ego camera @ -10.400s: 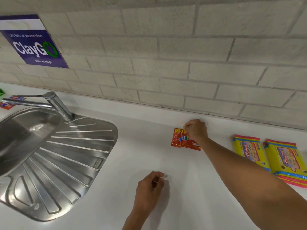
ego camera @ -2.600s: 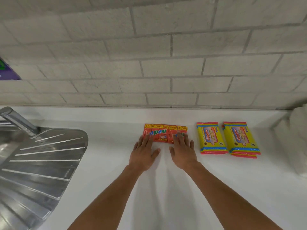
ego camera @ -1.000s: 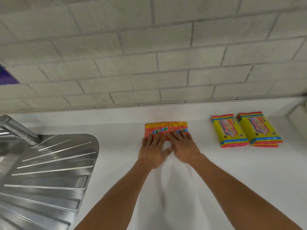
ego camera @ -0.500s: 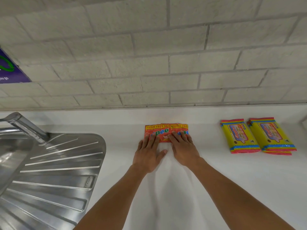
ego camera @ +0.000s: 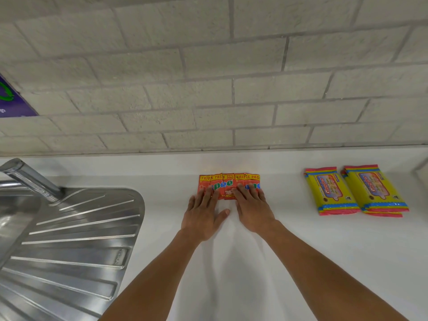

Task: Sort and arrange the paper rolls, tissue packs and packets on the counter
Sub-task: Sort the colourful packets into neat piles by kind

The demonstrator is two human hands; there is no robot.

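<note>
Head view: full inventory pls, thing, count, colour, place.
red packets: a row, exact count unclear, red with yellow top bands, on the counter near the wall, centre
tissue packs: two stacks side by side, yellow with pink and blue edges, right of the packets
counter: one, white
sink drainboard: one, steel, left
tap: one, steel, behind the sink
wall tiles: grey brick pattern, behind the counter
sign: one, purple with a green mark, left edge, cut off
left hand: flat, fingers on the packets
right hand: flat, fingers on the packets
</note>
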